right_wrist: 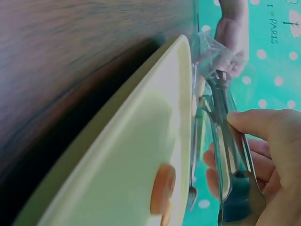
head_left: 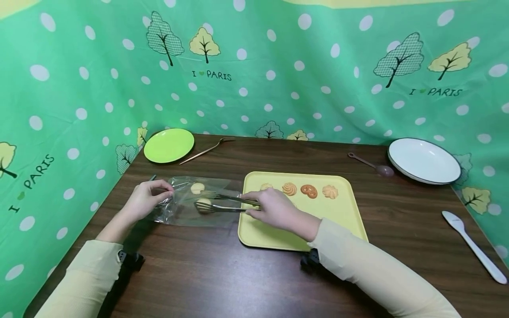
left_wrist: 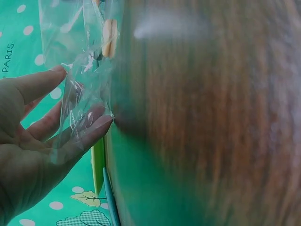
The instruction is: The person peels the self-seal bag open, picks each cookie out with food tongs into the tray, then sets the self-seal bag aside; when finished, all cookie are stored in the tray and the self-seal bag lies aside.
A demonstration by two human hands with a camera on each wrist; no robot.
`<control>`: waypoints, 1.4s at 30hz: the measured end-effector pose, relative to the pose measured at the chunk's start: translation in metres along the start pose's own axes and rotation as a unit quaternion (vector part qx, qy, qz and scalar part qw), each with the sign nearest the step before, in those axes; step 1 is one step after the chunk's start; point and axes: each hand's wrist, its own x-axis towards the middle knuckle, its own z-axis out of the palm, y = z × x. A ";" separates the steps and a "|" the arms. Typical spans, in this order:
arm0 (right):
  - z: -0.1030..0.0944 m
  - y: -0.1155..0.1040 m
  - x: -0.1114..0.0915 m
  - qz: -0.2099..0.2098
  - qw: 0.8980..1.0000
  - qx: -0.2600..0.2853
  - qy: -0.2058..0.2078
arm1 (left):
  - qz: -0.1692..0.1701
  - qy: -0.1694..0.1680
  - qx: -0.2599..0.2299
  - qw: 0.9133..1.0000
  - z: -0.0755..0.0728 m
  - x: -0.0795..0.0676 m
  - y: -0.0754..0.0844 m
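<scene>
My left hand (head_left: 145, 201) holds the crinkled left end of a clear plastic bag (head_left: 220, 220). In the left wrist view, the thin film (left_wrist: 77, 117) lies between the thumb and the fingers. Two round pale cookies, an upper cookie (head_left: 197, 188) and a lower cookie (head_left: 204, 203), show within the bag's outline. My right hand (head_left: 276, 207) grips metal tongs (head_left: 230, 209), which point left over the bag. Their spread slotted ends lie at the lower cookie. Beneath the right hand is a yellow tray (head_left: 254, 232) with a row of cookies along its far side.
On the tray are a swirl cookie (head_left: 289, 189), a pretzel-shaped cookie (head_left: 309, 191) and a flower-shaped cookie (head_left: 330, 191). Behind lie a green plate (head_left: 169, 145) and a fork (head_left: 204, 151). To the right are a brown spoon (head_left: 383, 171), a white dish (head_left: 423, 160) and a white knife (head_left: 473, 245).
</scene>
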 end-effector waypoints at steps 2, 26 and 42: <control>-0.005 0.006 -0.009 0.007 1.000 0.010 0.007 | 0.002 0.001 -0.001 1.000 0.001 0.001 0.000; -0.074 0.058 -0.137 0.084 0.986 -0.045 0.137 | -0.023 -0.004 -0.005 1.000 0.003 0.003 0.004; -0.078 0.081 -0.205 0.152 0.972 -0.095 0.154 | -0.016 -0.003 -0.011 1.000 0.002 0.003 -0.001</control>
